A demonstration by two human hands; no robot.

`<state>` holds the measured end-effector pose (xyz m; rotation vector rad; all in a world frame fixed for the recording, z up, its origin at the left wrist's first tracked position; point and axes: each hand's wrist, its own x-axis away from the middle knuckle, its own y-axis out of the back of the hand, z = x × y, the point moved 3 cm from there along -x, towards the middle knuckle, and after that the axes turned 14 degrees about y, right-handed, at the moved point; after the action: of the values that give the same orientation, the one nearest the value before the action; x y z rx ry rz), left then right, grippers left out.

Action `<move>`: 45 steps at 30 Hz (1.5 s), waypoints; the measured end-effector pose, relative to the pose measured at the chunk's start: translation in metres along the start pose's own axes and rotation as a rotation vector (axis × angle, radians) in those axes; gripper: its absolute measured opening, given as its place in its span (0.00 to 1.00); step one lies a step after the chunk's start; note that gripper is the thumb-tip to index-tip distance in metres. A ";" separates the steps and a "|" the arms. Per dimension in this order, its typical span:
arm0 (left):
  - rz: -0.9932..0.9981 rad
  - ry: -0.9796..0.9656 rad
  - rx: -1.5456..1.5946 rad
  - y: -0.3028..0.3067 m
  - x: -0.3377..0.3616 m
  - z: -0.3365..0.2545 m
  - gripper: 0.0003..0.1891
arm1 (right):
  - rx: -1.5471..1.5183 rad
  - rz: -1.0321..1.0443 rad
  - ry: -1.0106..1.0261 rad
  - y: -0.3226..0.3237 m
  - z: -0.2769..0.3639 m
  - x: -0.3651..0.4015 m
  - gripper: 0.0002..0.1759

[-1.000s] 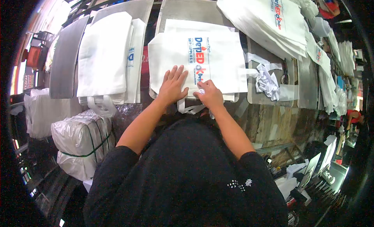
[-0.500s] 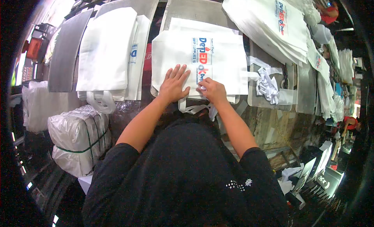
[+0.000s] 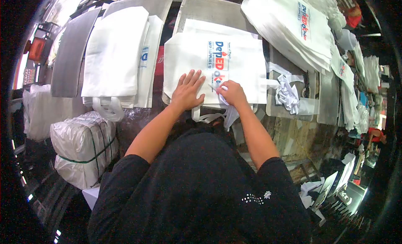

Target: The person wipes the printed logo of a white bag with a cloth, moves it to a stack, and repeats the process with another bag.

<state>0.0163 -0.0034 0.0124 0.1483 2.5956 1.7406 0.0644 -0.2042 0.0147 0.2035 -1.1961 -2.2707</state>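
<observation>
A white fabric tote bag (image 3: 184,55) with blue and red lettering lies flat in front of me, on top of other white bags. My left hand (image 3: 188,92) presses down on it left of the print, fingers spread. My right hand (image 3: 233,94) is closed on a white cloth (image 3: 225,100) at the lower end of the lettering, and part of the print is covered there. Below the right hand a white strip of material hangs over the near edge, beside a bag handle (image 3: 206,118).
Crumpled white fabric strips (image 3: 288,93) lie right of the bag on a grey board. More printed bags (image 3: 284,30) are stacked at upper right, and a pile of white bags (image 3: 111,55) lies at left. A plastic-wrapped bundle (image 3: 81,149) stands below that pile.
My right hand has shifted slightly right, and more of the white cloth shows beneath it. The left hand stays flat on the bag.
</observation>
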 end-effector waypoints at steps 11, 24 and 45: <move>-0.003 0.001 0.001 -0.001 0.001 0.001 0.35 | 0.033 0.028 -0.114 0.007 -0.006 -0.001 0.18; 0.009 0.013 -0.004 0.002 0.001 -0.001 0.35 | 0.144 -0.090 -0.179 0.021 -0.026 -0.011 0.17; -0.014 0.008 -0.001 -0.001 0.001 0.001 0.36 | 0.295 -0.075 -0.233 0.066 -0.050 -0.039 0.20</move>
<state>0.0157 -0.0027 0.0115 0.1226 2.5942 1.7421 0.1425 -0.2481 0.0332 0.0956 -1.6710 -2.2183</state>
